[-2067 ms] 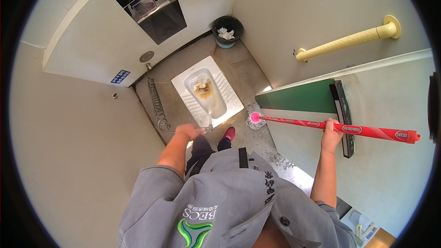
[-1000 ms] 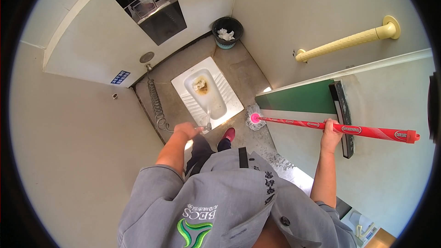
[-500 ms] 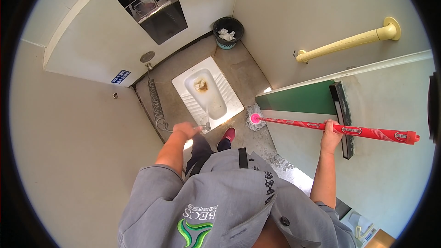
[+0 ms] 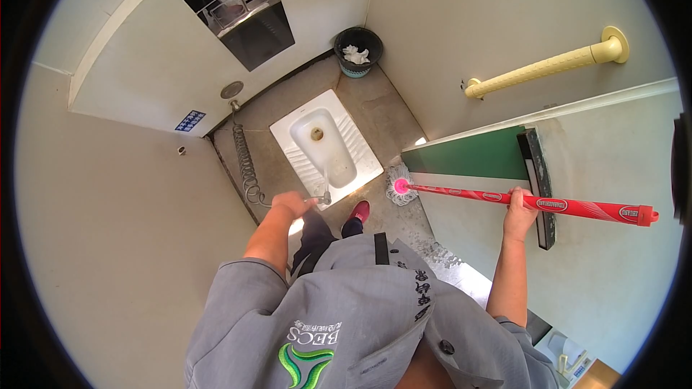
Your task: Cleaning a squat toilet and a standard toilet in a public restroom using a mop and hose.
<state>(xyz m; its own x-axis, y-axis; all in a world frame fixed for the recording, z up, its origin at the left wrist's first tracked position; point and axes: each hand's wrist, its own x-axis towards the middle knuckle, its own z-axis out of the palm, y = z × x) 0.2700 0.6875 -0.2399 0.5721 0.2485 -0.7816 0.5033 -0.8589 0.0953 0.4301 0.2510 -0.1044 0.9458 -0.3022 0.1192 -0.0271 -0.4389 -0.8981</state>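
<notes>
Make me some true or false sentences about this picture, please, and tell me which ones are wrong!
1. The left hand holds a sprayer. True.
2. The right hand holds a red pole. True.
3. The mop head is inside the squat toilet. False: it is outside, on the right of it.
4. Bananas lie in the bin. False: crumpled white paper lies there.
5. The grab bar on the wall is yellow. True.
6. The shoe is green. False: it is red.
</notes>
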